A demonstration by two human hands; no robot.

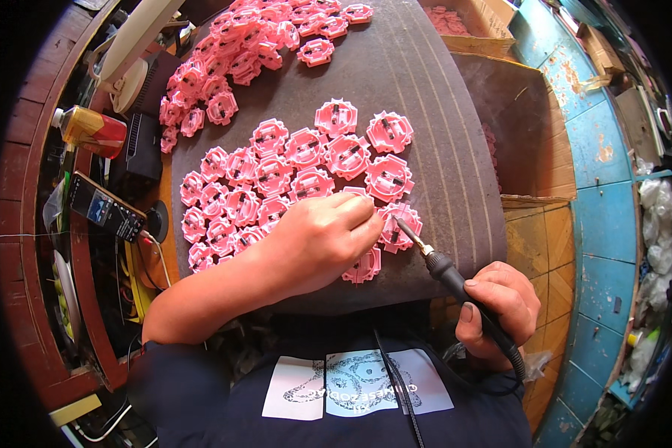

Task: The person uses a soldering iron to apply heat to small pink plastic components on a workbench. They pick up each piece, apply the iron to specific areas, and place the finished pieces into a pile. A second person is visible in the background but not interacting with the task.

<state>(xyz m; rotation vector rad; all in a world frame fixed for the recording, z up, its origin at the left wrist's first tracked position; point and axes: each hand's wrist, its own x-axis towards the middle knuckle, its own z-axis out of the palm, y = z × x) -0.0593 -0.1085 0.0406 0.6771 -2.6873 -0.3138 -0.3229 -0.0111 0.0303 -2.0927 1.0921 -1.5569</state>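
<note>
My left hand rests on a cluster of pink round plastic parts laid on a dark grey mat, its fingertips pressing one pink part at the cluster's right edge. My right hand grips a black soldering iron by its handle. The iron's metal tip touches that same pink part. A black cable runs from the handle down past my wrist.
A second heap of pink parts lies at the mat's far left. A cardboard box with more pink parts stands at the back right. A phone, a bottle and a lamp arm sit left.
</note>
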